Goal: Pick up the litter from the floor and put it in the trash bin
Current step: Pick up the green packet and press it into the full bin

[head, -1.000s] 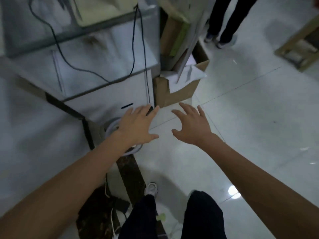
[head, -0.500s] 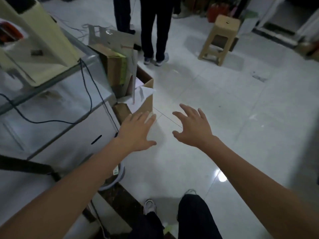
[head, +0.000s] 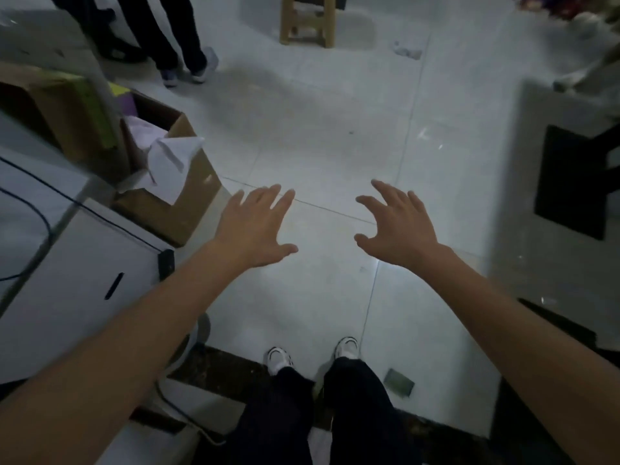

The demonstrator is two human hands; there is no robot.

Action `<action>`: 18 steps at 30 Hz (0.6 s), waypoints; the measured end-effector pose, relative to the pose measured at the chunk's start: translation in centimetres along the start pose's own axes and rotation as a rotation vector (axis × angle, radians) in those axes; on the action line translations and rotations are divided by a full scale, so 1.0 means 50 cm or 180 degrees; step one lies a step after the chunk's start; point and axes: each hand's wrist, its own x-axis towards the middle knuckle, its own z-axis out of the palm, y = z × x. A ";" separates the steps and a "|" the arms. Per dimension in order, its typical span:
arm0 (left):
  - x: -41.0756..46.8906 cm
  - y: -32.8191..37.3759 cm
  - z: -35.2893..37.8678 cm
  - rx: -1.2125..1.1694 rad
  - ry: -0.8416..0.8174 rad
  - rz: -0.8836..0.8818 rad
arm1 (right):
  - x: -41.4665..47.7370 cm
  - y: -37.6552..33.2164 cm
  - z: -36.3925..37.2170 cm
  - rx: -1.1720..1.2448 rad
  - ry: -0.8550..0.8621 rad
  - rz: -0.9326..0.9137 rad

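While the left hand (head: 255,229) and right hand (head: 399,229) hover with open, empty grips, litter (head: 406,50) beside the stool (head: 308,25) lies uncollected, nothing binned.

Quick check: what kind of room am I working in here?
Probably a shop or storeroom: glossy white tiled floor, an open brown cardboard box of white paper, a tan four-legged stool.

Tiled floor (head: 318,146) carries cardboard box (head: 188,209), stool (head: 307,25), crumpled litter (head: 407,51) (near the stool).
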 end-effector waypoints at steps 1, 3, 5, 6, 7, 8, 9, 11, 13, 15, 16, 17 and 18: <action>0.007 0.016 0.006 -0.0014 -0.0016 0.0016 | -0.008 0.009 0.010 0.0010 0.0001 -0.0012; 0.017 0.048 0.020 -0.0061 -0.0074 0.0037 | -0.020 0.022 0.033 0.0013 -0.0043 -0.0104; 0.023 0.079 0.035 -0.0057 -0.0113 0.0020 | -0.025 0.032 0.057 0.0017 -0.0113 -0.0204; 0.026 0.092 0.041 -0.0050 -0.0120 0.0002 | -0.023 0.036 0.065 0.0011 -0.0145 -0.0241; 0.031 0.103 0.046 -0.0048 -0.0116 -0.0020 | -0.017 0.040 0.071 0.0000 -0.0169 -0.0272; 0.037 0.110 0.050 -0.0060 -0.0105 -0.0054 | -0.008 0.044 0.075 -0.0009 -0.0186 -0.0314; 0.041 0.116 0.052 -0.0087 -0.0097 -0.0108 | 0.003 0.046 0.077 -0.0005 -0.0202 -0.0366; 0.046 0.128 0.055 -0.0143 -0.0049 -0.0242 | 0.022 0.047 0.082 0.0060 -0.0189 -0.0469; 0.040 0.148 0.064 -0.0209 -0.0031 -0.0399 | 0.030 0.046 0.093 0.0136 -0.0199 -0.0569; 0.028 0.175 0.078 -0.0308 -0.0134 -0.0522 | 0.022 0.046 0.107 0.0155 -0.0270 -0.0656; 0.021 0.188 0.086 -0.0337 -0.0186 -0.0561 | 0.015 0.047 0.116 0.0170 -0.0300 -0.0683; 0.014 0.201 0.094 -0.0363 -0.0227 -0.0586 | 0.007 0.049 0.125 0.0203 -0.0324 -0.0688; 0.007 0.211 0.102 -0.0386 -0.0258 -0.0605 | -0.002 0.051 0.133 0.0249 -0.0339 -0.0672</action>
